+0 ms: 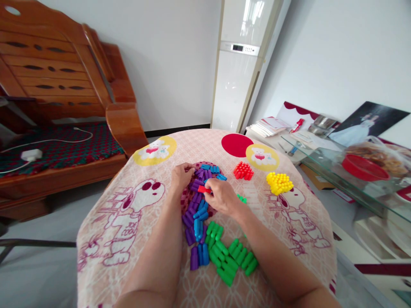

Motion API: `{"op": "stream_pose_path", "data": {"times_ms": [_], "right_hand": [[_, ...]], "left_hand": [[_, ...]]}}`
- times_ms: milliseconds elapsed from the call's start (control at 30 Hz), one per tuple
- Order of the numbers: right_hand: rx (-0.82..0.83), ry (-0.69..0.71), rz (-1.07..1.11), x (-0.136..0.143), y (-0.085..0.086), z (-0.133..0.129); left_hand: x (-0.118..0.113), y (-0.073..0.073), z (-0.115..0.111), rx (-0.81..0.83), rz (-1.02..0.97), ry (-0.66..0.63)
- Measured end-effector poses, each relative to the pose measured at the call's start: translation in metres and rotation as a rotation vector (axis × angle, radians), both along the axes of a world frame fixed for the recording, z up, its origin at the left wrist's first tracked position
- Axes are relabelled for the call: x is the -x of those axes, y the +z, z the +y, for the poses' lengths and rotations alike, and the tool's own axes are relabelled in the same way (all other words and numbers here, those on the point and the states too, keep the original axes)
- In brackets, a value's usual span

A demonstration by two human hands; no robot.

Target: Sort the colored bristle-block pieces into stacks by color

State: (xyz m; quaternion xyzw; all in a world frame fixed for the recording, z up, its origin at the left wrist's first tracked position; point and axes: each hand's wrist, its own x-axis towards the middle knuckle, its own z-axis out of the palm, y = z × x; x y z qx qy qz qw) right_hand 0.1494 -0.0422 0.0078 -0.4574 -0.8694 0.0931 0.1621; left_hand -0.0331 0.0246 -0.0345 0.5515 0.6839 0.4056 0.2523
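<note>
My right hand pinches a red plastic piece over the middle of a pile. Beneath it lie many purple plastic pieces mixed with blue ones, partly on a dark red checked round patch. At the far left edge of this pile rests my left hand, its fingers loosely bent and slightly apart, with no piece visible in them. Green plastic pieces lie in rows nearer me, beside my right forearm. A few more green ones show behind the right hand, which partly hides them.
Upright red pieces stand grouped beyond my right hand, and a yellow group stands farther right. All lie on a patterned tablecloth. A wooden bench is at left; a glass shelf with a red bowl is at right.
</note>
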Motion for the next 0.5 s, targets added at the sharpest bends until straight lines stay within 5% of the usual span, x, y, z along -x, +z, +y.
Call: {"op": "stream_pose_path", "data": {"times_ms": [167,333,500], "right_hand": [[-0.006,-0.128,0.211,-0.044,0.018,0.023],[-0.078,-0.300,-0.016,-0.085,0.026,0.042],[-0.050,-0.428,-0.245,-0.095,0.021,0.047]], "left_hand": [[-0.001,0.003,-0.002,-0.004,-0.008,0.004],[-0.002,0.006,-0.003,0.004,-0.002,0.006],[-0.001,0.002,-0.001,-0.003,0.008,0.010]]}}
